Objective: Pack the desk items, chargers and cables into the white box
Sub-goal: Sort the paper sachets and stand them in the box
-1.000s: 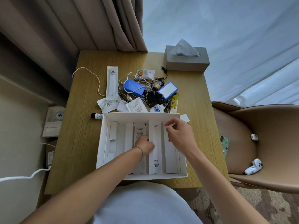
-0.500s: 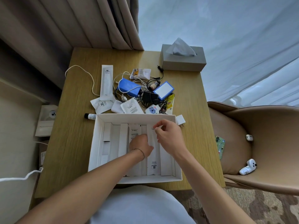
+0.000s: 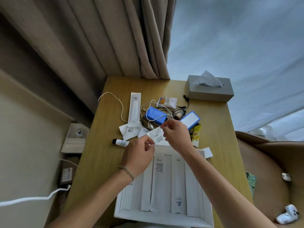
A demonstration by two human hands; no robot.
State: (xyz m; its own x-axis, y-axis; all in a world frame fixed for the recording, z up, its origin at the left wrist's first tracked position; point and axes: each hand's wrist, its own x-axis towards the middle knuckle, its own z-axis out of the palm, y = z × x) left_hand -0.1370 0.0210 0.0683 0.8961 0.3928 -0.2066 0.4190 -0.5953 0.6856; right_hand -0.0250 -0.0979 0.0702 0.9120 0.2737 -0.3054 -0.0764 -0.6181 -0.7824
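From the head camera I see both hands raised over the far edge of the white box, which sits on the near part of the wooden desk. The right hand pinches the top corner of a small white sachet between thumb and forefinger, its other fingers curled. The left hand has its fingers curled at the sachet's lower left edge; I think thumb and fingertips are nipping that edge, though the contact is partly hidden from here. The sachet hangs between the two hands, just above the box's far wall, not yet inside.

Inside the box I count several long white packets lying side by side, lengthwise towards me.

Beyond the hands the pile waits on the desk: a blue power bank wrapped in white cable, a black cable, a long white sleeve, a square white pouch, a blue-edged card box, a yellow tea packet and a small tube with a black cap. A white plug adapter lies just beside the box's far right corner.

A grey tissue box stands at the desk's far right corner. On the tan chair to my right lie a white controller and a phone.
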